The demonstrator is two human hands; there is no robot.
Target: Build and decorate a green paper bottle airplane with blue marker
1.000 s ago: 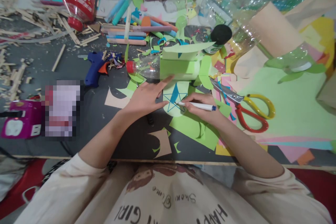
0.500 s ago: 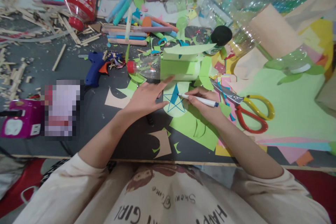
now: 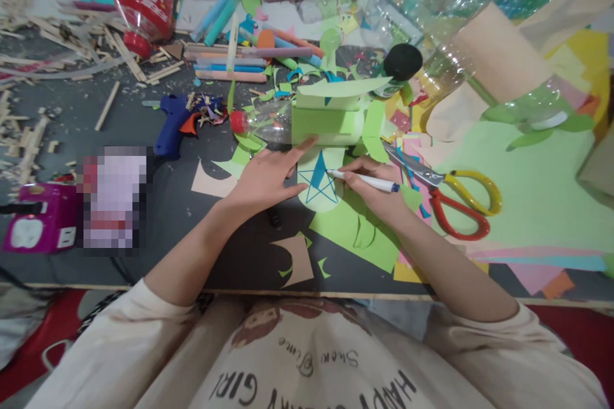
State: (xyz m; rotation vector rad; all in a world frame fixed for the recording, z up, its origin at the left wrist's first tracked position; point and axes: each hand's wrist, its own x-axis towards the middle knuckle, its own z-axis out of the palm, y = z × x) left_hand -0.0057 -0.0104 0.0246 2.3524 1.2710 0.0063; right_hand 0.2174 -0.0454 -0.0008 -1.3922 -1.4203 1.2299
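Note:
A round light-green paper piece [image 3: 320,199] with a blue star [image 3: 318,181] drawn on it lies on the dark table [image 3: 158,217]. My left hand [image 3: 268,177] rests flat beside it, fingers spread, thumb and forefinger holding its left edge down. My right hand [image 3: 378,188] is closed around a white marker [image 3: 365,180] with a blue cap end, its tip touching the star's right upper arm. A plastic bottle wrapped in green paper [image 3: 307,123] lies just behind the piece.
Red-and-yellow scissors [image 3: 451,195] lie right of my right hand on green paper sheets [image 3: 527,185]. A blue glue gun [image 3: 171,123] sits at left, a purple box [image 3: 41,217] far left. Coloured chalk sticks [image 3: 235,57], wood scraps [image 3: 57,45] and clear bottles [image 3: 455,32] crowd the back.
My right hand has moved the marker tip from the star's lower right up to its upper right arm. My left hand has stayed in place.

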